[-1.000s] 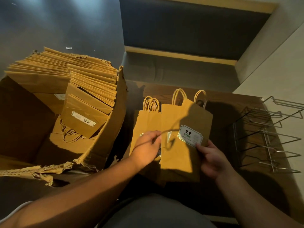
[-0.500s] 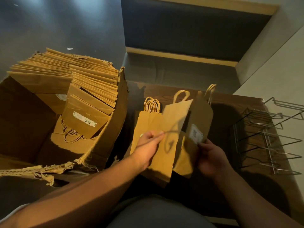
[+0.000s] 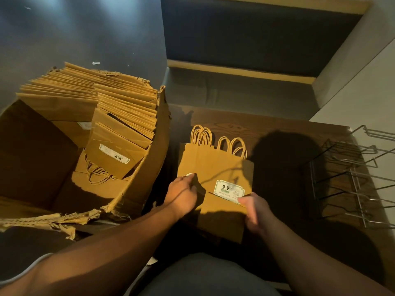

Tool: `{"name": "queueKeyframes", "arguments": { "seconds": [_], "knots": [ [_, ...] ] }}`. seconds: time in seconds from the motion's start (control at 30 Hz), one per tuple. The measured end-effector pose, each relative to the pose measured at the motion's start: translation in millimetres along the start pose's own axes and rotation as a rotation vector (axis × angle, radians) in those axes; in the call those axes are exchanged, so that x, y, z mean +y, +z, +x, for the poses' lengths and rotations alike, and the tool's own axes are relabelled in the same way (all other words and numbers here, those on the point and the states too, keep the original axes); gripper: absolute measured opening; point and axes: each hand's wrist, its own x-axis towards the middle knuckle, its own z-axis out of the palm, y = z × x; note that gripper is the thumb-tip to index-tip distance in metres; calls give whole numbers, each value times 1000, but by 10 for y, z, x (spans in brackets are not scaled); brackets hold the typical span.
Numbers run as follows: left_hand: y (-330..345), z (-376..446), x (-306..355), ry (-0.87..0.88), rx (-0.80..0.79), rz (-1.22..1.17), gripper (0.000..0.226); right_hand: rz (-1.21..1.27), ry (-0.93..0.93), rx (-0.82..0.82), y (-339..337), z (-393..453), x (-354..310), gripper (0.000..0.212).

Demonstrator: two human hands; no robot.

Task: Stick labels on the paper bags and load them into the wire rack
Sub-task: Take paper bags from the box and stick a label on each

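**Two hands on a labelled bag**

Two bare hands work a small stack of flat brown paper bags [image 3: 215,165] on the dark wooden table [image 3: 277,133]. Right hand [image 3: 254,212] pinches the near-right edge of the top bag beside its white "9.9" label [image 3: 229,190]. Left hand [image 3: 183,193] has fingers curled on the stack's left edge. Silver wire rack [image 3: 352,184] stands well apart, right. Torn cardboard box [image 3: 136,189] of bags sits left.

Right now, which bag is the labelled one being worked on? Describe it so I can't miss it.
Start at the wooden table between cardboard box and wire rack. The top bag there is it, held by the right hand. It alone shows a white 9.9 label.
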Motion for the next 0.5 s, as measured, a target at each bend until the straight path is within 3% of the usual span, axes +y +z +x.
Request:
{"name": "queueKeyframes", "arguments": {
  "seconds": [0.13,0.2,0.33,0.5],
  "knots": [
    [-28,15,-70,-23,53,64,50,-305,-29,75,175,59,94,23],
    [-68,12,-74,-58,2,-14,53,-381,-50,111,222,96,98,34],
    [-114,20,-73,-89,-79,-35,59,-168,-19,130,315,145,53,64],
    [-133,31,-92,-154,-112,25,68,-158,-96,52,516,237,-17,58]
  ]
}}
